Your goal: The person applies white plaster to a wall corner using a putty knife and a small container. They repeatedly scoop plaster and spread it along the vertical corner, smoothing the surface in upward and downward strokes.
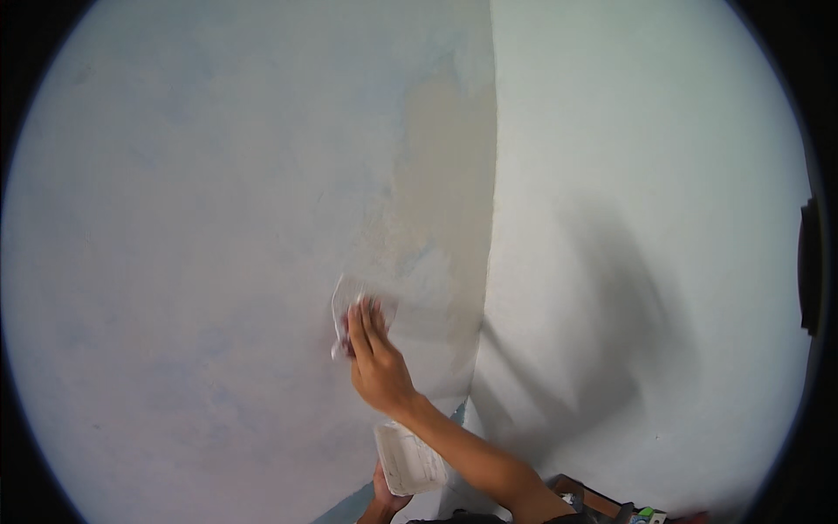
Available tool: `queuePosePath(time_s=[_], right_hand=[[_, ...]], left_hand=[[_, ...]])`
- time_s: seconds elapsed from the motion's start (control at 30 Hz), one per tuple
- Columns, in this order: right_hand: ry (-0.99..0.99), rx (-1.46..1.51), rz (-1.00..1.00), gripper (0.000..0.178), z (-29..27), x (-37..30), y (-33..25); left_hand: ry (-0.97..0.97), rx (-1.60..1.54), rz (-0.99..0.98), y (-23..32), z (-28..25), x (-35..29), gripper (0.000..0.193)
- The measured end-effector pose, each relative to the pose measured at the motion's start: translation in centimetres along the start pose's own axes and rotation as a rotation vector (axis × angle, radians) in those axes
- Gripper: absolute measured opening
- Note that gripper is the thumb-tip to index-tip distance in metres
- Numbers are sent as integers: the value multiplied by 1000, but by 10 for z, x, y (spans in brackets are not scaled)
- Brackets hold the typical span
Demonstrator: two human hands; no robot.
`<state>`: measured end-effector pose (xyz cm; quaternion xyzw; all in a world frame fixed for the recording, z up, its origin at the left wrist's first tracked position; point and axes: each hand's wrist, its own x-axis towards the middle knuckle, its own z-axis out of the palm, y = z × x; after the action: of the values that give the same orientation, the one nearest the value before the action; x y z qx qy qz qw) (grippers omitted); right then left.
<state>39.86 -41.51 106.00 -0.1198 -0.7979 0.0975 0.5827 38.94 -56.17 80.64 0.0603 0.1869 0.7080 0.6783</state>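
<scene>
My right hand point(381, 375) reaches up to the left wall, fingers closed on a thin flat putty scraper point(342, 301) whose blade lies against the plaster. White filler shows along the blade's left edge and lower corner. Parts of the scraper are hidden behind my fingers and slightly blurred. Lower down, my left hand point(387, 495) grips a shallow white rectangular tray point(390, 458) by its side and underside. Whitish smears coat the tray's inside. My right forearm passes just over the tray's upper right side.
The left wall point(192, 218) has cloudy blue-grey patches and a beige strip point(445, 166) beside the corner. A white wall point(567, 131) meets it on the right and carries my shadow. At the lower right are a brown wooden edge point(594, 498) and small items point(648, 515).
</scene>
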Motion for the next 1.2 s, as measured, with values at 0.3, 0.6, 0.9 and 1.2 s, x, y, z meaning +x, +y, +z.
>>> queuePosePath(time_s=[0.3, 0.6, 0.9, 1.2], right_hand=[[296, -28, 623, 49, -99, 21, 35], [82, 36, -112, 69, -26, 63, -71], [65, 1299, 951, 26, -65, -55, 1], [312, 1275, 1147, 29, -72, -2, -49]], left_hand=[[-7, 31, -76, -12, -8, -6, 57], [46, -3, 12, -29, 23, -7, 58], [40, -84, 107, -17, 4, 4, 55], [-35, -80, 28, 91, 69, -53, 57]])
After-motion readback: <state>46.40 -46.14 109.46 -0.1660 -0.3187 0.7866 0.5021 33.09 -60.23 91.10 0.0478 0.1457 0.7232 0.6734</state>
